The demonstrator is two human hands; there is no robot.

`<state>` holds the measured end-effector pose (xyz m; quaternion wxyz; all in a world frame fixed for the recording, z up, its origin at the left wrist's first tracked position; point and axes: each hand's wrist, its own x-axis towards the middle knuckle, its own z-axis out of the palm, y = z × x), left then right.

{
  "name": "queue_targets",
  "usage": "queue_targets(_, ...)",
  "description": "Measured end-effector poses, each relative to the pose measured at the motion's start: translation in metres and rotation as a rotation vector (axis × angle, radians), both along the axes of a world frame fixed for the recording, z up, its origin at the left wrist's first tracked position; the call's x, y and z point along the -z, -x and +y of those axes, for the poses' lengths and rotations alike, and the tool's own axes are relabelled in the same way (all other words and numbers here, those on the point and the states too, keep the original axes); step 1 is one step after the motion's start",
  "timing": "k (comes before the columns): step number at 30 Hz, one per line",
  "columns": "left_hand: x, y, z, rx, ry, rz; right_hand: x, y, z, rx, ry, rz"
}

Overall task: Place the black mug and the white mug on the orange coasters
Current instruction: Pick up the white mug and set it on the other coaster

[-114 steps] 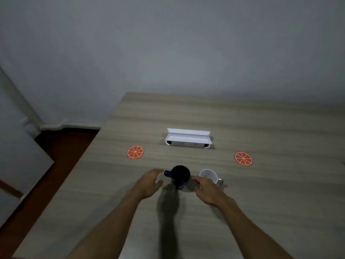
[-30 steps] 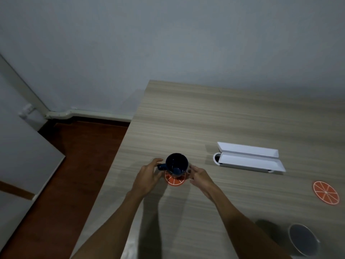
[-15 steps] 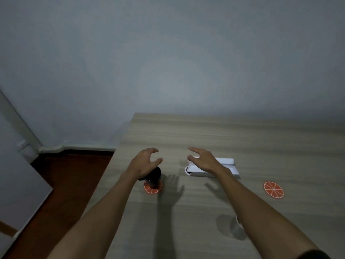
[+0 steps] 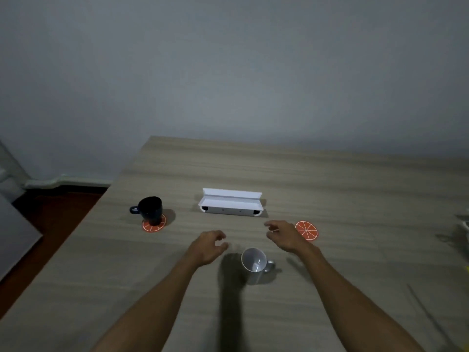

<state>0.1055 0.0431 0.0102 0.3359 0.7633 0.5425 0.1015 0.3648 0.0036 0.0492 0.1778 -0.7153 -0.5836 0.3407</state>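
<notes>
Centrally, a wooden table [image 4: 330, 179] is viewed from above, set against a plain grey wall [image 4: 228, 72]. The black mug [image 4: 151, 210] is seen standing upright on the left orange coaster [image 4: 153, 226], at the left of the table, with its handle turned to the left; the near part of that coaster is left uncovered. The white mug [image 4: 253, 262] is seen upright on the bare tabletop, near the viewer and close to the middle, with its handle directed to the right. The right orange coaster [image 4: 307, 230] lies uncovered, to the far right of the white mug and apart from it. An open white box [image 4: 231, 204] is placed farther back, between the two coasters.

Both forearms are extended from the near edge. The left hand [image 4: 208, 247] is held just left of the white mug, its fingers loosely curled and parted, with nothing grasped. The right hand [image 4: 284, 237] is held just to the far right of the mug, beside the right coaster, fingers spread and likewise empty. Neither hand is seen touching the mug. Red-brown floor [image 4: 50, 219] is visible beyond the left table edge.
</notes>
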Motion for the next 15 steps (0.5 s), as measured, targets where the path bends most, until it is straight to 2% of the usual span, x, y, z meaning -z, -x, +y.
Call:
queue_targets(7,0.083,-0.041,-0.026,-0.103,0.289,0.003,0.079,-0.024,-0.026,-0.061,0.122,0.027)
queue_targets(10,0.104,-0.051,-0.029,-0.167,0.356,-0.040,0.102,-0.022,-0.029,-0.095,0.082,0.029)
queue_targets(15,0.112,-0.065,-0.029,-0.291,0.506,-0.216,0.107,-0.020,-0.031,-0.075,-0.024,-0.042)
